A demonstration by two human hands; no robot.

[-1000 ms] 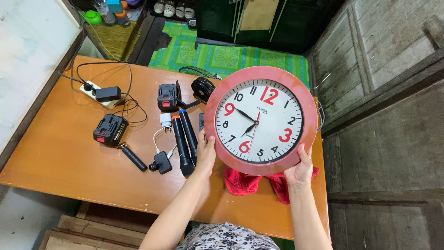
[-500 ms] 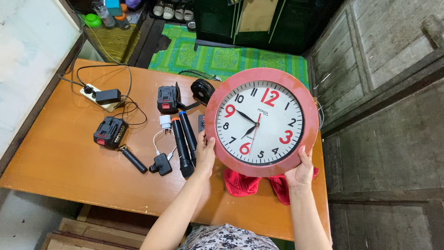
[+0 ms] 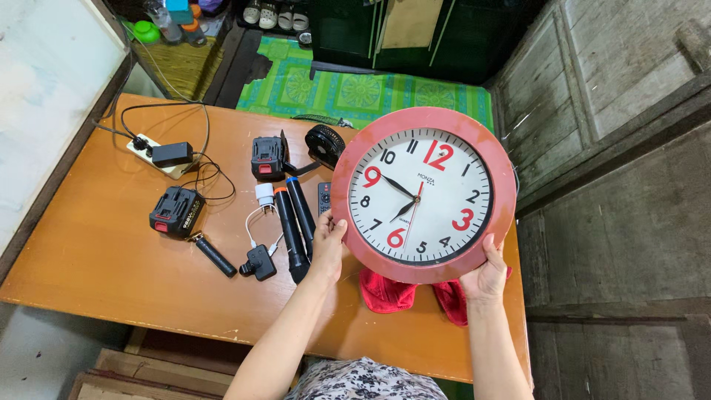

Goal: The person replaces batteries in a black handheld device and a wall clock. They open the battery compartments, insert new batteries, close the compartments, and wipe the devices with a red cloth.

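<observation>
I hold a round wall clock (image 3: 423, 195) with a red rim and a white face up above the right part of an orange wooden table (image 3: 96, 252). My left hand (image 3: 328, 244) grips the rim at its lower left. My right hand (image 3: 485, 275) grips the rim at its lower right. The face is turned toward me. A crumpled red cloth (image 3: 392, 292) lies on the table just under the clock, partly hidden by it.
Left of the clock lie two black microphones (image 3: 294, 224), a small remote (image 3: 324, 197), two black-and-red tool batteries (image 3: 176, 211), a white charger with cable (image 3: 264, 195), a small black fan (image 3: 324, 141), and a power strip (image 3: 161, 154). A wooden wall stands at the right.
The clock and both hands have shifted slightly to the right; the grip is the same.
</observation>
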